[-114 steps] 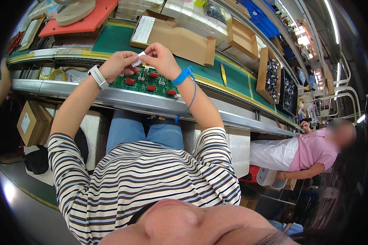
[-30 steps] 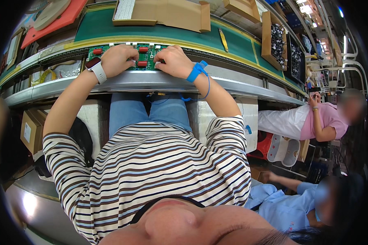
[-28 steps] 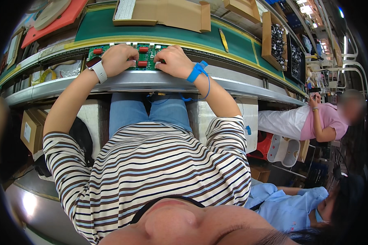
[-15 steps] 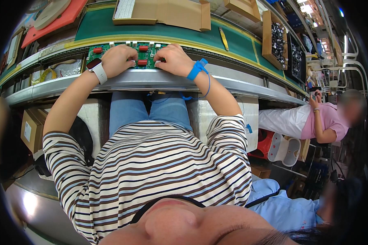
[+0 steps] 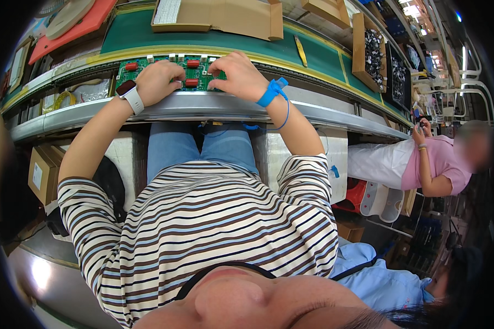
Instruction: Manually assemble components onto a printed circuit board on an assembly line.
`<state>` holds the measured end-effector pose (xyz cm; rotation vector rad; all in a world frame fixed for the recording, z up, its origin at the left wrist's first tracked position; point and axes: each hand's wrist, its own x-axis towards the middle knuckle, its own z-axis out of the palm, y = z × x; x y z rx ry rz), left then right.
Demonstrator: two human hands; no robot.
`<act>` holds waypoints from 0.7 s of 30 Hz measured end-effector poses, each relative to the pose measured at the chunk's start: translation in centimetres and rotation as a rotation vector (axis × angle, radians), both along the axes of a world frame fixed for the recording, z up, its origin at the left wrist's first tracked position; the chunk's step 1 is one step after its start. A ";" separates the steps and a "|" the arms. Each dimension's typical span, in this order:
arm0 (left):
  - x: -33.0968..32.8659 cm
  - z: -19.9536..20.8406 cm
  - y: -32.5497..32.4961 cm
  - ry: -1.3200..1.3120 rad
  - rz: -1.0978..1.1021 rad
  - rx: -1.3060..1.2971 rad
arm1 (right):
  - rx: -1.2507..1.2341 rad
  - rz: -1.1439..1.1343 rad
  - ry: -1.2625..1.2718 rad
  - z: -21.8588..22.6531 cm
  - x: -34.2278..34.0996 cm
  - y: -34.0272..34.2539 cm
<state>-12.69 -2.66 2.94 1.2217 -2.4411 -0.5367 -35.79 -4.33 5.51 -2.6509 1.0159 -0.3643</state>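
Note:
A green circuit board [image 5: 198, 73] with red block-shaped parts and white connectors lies on the rail line in front of me. My left hand [image 5: 158, 81] rests over its left half, fingers curled and thumb close to the fingertips; whatever is between them is too small to make out. Over the board's right end is my right hand [image 5: 237, 77], its thumb and fingers apart with a gap between them. A blue wrist strap [image 5: 271, 92] with a cord circles my right wrist, and a white-banded watch [image 5: 132, 97] sits on my left.
A metal rail [image 5: 203, 104] runs along the near edge. Beyond the board lie a green work surface [image 5: 132, 35], an open cardboard box [image 5: 239, 21] and a yellow cutter-like tool [image 5: 300, 51]. A box of small dark parts [image 5: 372, 55] stands right. Another person [image 5: 431, 159] works farther right.
My right hand has shifted slightly up and its thumb and fingers have spread apart. The left hand stays nearly in place over the board.

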 end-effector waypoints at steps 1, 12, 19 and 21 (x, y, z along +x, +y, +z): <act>0.0 0.0 0.0 -0.014 0.003 0.011 | 0.001 -0.002 -0.001 -0.1 0.0 0.0; -1.0 1.6 0.1 0.750 -0.062 0.527 | -0.120 0.105 -0.580 -0.7 4.4 1.6; -1.1 3.0 1.3 0.894 -0.016 0.804 | -0.122 0.068 -0.465 0.0 5.4 1.2; 0.0 3.6 1.2 0.751 0.040 0.681 | -0.112 0.042 -0.454 0.3 4.3 0.8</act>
